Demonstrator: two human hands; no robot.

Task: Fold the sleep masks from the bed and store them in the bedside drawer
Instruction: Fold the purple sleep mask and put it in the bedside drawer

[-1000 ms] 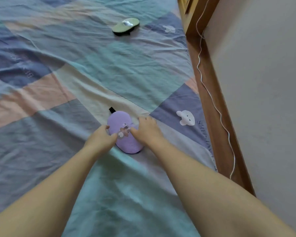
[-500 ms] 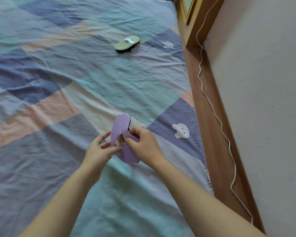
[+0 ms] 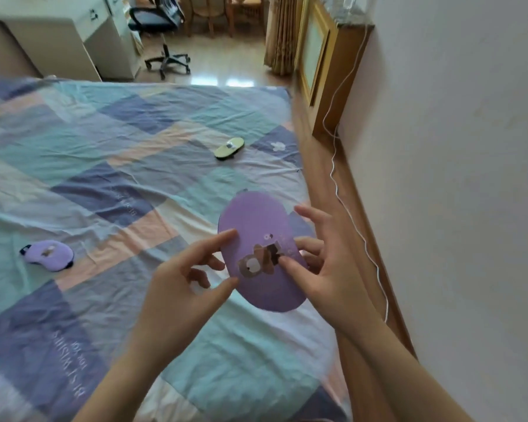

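Head view, sweeping from the left: I see a second purple sleep mask [image 3: 48,255] lying flat on the patchwork bedspread [image 3: 110,166], well apart from my hands, with a brown print on its face and a dark strap end showing at each side. Further along, up the bed and nearer its far right part, a green sleep mask [image 3: 229,148] rests folded on the cover, a small pale shape on top of it.

In the middle I have the left hand [image 3: 192,278] raised above the bed — its fingers [image 3: 223,239] are loosely spread, with the index tip and thumb tip touching the left edge of the purple sleep mask [image 3: 256,233]. That mask is held up off the bedspread between both hands, folded over into one rounded oval, its bear print facing me. I can't tell how firmly the left side pinches it.

The right hand [image 3: 326,266] sits on the mask's right side: thumb pressed on the front by the print, the other fingers curled behind, index finger lifted clear above. This one has a real hold on it.

To the right, a wooden bed frame [image 3: 348,190] runs beside the wall [image 3: 457,178], with a white cable [image 3: 337,190] trailing along it up to a wooden cabinet [image 3: 326,71]
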